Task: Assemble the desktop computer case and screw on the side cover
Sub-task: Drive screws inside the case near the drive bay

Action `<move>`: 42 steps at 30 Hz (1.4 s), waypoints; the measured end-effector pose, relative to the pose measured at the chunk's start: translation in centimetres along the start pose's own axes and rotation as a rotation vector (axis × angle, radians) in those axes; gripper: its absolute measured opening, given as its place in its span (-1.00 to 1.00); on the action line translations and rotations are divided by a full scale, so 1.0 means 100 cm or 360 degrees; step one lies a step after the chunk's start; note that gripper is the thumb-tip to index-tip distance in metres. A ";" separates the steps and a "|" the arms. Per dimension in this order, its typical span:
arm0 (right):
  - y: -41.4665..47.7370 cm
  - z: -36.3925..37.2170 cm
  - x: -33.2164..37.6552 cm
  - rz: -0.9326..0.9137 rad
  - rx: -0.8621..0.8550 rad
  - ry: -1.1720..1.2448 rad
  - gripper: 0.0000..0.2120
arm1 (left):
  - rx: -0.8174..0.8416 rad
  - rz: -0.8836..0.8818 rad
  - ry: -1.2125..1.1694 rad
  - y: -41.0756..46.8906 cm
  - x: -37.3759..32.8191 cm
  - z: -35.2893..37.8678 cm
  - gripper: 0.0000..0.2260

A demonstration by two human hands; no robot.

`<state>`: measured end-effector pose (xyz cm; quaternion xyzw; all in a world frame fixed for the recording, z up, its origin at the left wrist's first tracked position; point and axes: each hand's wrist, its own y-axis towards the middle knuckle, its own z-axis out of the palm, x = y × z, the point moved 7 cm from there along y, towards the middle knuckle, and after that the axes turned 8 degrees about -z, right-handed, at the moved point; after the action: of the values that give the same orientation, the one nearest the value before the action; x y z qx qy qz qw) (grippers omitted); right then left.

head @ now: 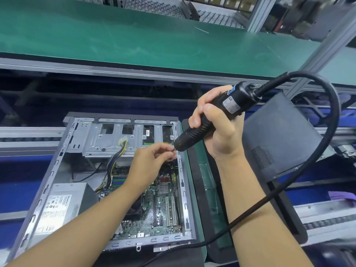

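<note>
The computer case (182, 189) lies on its side right below the camera with its open flank up, so the motherboard (163, 209), the power supply (63, 205) in its near left corner and the bundled wires (115, 160) running to the drive cage are all exposed. Over the case's far right corner the left hand (152, 160) pinches something tiny between thumb and fingertips, probably a screw (173, 149), though it is too small to be sure. It is held at the tip of the electric screwdriver (231, 105). The right hand (217, 128) is wrapped tightly round the screwdriver's barrel, and its black cable (327, 116) loops up and out to the right of the case. I judge the task to be at an early to middle stage: a screw is being loaded onto the bit, the cover is not on, and closing and screwing the case all remain. The dark perforated panel (279, 135) propped just right of the case looks to be the side cover, waiting. The case rests on a green mat (194, 170) in a black tray, which sits on a roller conveyor (28, 139) with blue panels beneath. Beyond the case runs a long green-topped bench (134, 35), and farther back stand metal racks (154, 6).
</note>
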<state>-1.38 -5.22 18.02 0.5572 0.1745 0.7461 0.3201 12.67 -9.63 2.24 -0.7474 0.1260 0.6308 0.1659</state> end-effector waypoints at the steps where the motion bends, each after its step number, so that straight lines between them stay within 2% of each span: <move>1: 0.000 0.000 -0.001 0.0008 -0.0007 0.0006 -0.87 | -0.0019 0.0012 0.0029 0.000 0.000 -0.001 -0.86; 10: 0.000 -0.001 -0.007 0.0030 0.0003 0.0009 -0.87 | -0.0039 0.0150 -0.0016 -0.001 -0.005 -0.003 -0.71; 14: 0.003 0.005 -0.010 0.0063 0.0175 0.0000 -0.88 | 0.0074 0.0320 0.0356 0.002 -0.009 0.002 -0.82; 17: 0.003 0.006 -0.015 0.0057 0.0205 -0.0047 -0.86 | 0.0072 0.0365 0.0425 0.005 -0.010 0.005 -0.82; 22: 0.012 -0.004 -0.023 0.0072 0.0145 -0.0113 -0.87 | -0.0076 0.0347 0.0499 0.014 -0.010 0.005 -0.81; 26: 0.022 -0.014 -0.033 0.0085 0.0067 -0.0250 -0.77 | -0.0283 0.0319 0.0413 0.019 -0.018 -0.001 -0.82; 27: 0.024 -0.016 -0.037 0.0095 0.0058 -0.0275 -0.75 | -0.0329 0.0269 0.0383 0.019 -0.016 -0.005 -0.87; 28: 0.026 -0.018 -0.041 0.0104 0.0056 -0.0294 -0.73 | -0.0358 0.0177 0.0391 0.018 -0.009 -0.008 -0.83; 30: 0.029 -0.019 -0.048 0.0121 0.0062 -0.0328 -0.75 | -0.0247 -0.0237 0.0561 0.016 0.020 -0.007 -0.62; 31: 0.030 -0.019 -0.051 0.0129 0.0066 -0.0341 -0.76 | -0.0129 -0.0545 0.0537 0.011 0.040 -0.006 -0.60; 33: 0.032 -0.020 -0.058 0.0143 0.0080 -0.0357 -0.77 | 0.0080 -0.1172 0.0031 -0.005 0.072 0.004 -0.61; 34: 0.032 -0.020 -0.061 0.0153 0.0086 -0.0358 -0.76 | 0.0117 -0.1356 -0.0299 -0.011 0.080 0.011 -0.58; 35: 0.032 -0.020 -0.064 0.0166 0.0091 -0.0358 -0.75 | 0.0113 -0.1426 -0.0587 -0.010 0.084 0.017 -0.52; 38: 0.031 -0.023 -0.072 0.0190 0.0096 -0.0390 -0.75 | -0.0049 -0.1397 -0.1256 0.000 0.086 0.029 -0.21; 40: 0.031 -0.027 -0.075 0.0200 0.0093 -0.0418 -0.75 | -0.0181 -0.1379 -0.1477 0.004 0.087 0.036 -0.17; 42: 0.031 -0.030 -0.078 0.0214 0.0086 -0.0431 -0.75 | -0.0267 -0.1389 -0.1539 0.006 0.091 0.039 -0.22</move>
<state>-3.68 -12.44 13.35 0.6716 0.1121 0.6789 0.2748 10.45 -8.41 -7.36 -0.3724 -0.3273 0.7781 0.3856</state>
